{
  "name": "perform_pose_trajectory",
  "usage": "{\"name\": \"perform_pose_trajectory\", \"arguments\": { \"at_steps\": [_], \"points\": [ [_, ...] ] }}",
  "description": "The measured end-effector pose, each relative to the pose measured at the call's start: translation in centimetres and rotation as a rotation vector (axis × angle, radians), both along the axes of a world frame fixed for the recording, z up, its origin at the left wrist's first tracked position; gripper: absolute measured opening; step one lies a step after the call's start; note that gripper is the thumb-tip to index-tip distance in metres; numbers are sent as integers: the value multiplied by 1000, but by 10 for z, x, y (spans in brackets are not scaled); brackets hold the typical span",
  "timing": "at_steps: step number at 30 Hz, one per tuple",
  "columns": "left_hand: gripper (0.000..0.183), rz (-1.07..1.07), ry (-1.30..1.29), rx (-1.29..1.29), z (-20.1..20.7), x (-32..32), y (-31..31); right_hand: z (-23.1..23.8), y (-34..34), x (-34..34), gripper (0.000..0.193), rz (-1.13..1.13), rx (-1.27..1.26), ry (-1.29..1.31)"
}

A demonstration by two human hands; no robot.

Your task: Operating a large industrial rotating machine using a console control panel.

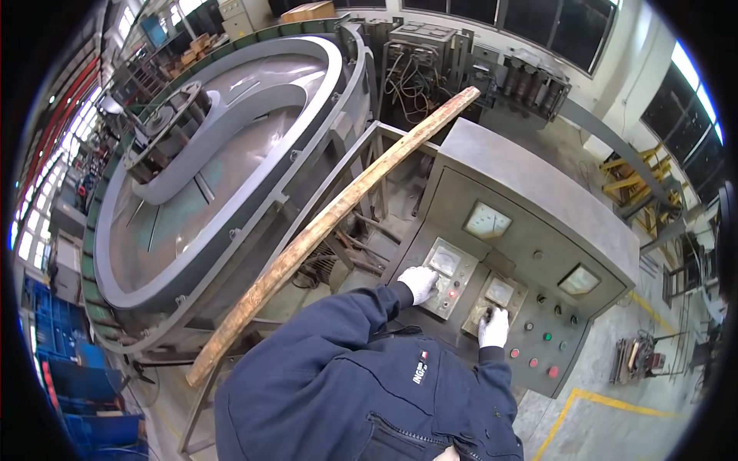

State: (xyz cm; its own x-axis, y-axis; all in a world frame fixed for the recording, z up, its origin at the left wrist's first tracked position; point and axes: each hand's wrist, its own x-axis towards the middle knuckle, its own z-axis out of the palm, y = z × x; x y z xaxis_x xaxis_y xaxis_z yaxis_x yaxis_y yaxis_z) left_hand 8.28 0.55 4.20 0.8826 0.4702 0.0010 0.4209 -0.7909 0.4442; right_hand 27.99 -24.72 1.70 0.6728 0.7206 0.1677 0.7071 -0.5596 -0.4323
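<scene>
Both my hands wear white gloves and are at a grey metal control panel (538,253). My left hand (419,284) is at the edge of the left meter unit (444,265), its fingers curled and closed. What they grip, if anything, is hidden behind the glove. A small red light (453,293) shows beside them. Lower and to the right, my right hand (493,329) pinches a black knob (487,313) on the second meter unit (501,292), just below its dial window.
Left stands a big machine with a grey oval track (231,238). A long rough wooden pole (330,219) lies slanted between it and the console. Round buttons, red (553,372) and green (547,336), sit right of my right hand. Exposed wiring (415,81) is behind.
</scene>
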Motion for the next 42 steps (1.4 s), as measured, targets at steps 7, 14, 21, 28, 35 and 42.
{"name": "perform_pose_trajectory", "arguments": {
  "at_steps": [7, 14, 21, 28, 35, 42],
  "points": [
    [27, -10, 48, -28, 0, 4, 0, 4, 1, 1, 29, -4, 5, 1],
    [27, -8, 28, -16, -9, 4, 3, 0, 3, 1, 28, -8, 2, -15],
    [27, -20, -1, 7, -1, 1, 2, 2, 3, -1, 23, -7, 14, -8],
    [29, -35, 94, -20, 13, 4, 0, -1, 1, 1, 20, -19, 32, -59],
    [29, -28, 83, -14, 10, 3, 1, -3, 3, 0, 20, -35, 37, -38],
    [28, -25, 50, -7, 6, 2, 1, -3, 3, 0, 20, -37, 24, -7]
  ]
}}
